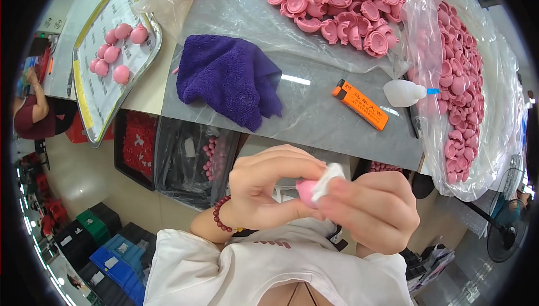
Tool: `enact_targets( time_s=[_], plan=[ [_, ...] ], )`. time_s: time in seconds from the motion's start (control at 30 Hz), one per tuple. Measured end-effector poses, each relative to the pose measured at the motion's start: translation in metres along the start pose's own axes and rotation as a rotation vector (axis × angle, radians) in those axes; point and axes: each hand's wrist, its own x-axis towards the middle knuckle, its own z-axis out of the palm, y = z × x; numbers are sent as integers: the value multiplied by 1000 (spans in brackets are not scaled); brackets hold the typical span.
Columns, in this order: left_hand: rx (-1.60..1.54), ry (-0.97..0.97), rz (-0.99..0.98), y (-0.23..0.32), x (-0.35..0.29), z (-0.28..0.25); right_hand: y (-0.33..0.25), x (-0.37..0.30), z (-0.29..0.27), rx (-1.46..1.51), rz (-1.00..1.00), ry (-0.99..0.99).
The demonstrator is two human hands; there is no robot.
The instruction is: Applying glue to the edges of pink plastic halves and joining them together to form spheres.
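Close to my chest, my left hand point(269, 185) pinches a small round pink plastic piece point(306, 191) between thumb and fingers. My right hand point(373, 208) is closed on a crumpled white wipe point(330, 179), pressing it against that piece; cloth or paper, I cannot tell. Fingers hide much of both. Beyond my hands, a purple cloth point(227, 78) lies bunched on the grey tabletop point(306, 118). To its right are an orange oblong case point(361, 105) with a black end and a white squeeze bottle point(405, 93) with a blue tip, lying on its side.
Loose pink shells point(342, 3) are heaped on clear plastic at the back; more fill a clear bag point(463, 104) on the right. A metal-rimmed tray point(84, 101) at left holds several pink balls point(111, 54). Below the table edge sit dark bins point(193, 157). Another person point(35, 106) is far left.
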Motion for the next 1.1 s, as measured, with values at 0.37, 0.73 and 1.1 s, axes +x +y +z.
enact_targets(
  time_s=[0.37, 0.73, 1.1],
  plan=[
    [-93, 44, 121, -3, 1, 3, -1, -10, 3, 52, 136, 410],
    [434, 67, 202, 2, -3, 2, -15, 1, 16, -207, 29, 28],
    [179, 119, 134, -2, -13, 2, -12, -12, 13, 112, 295, 54]
  ],
)
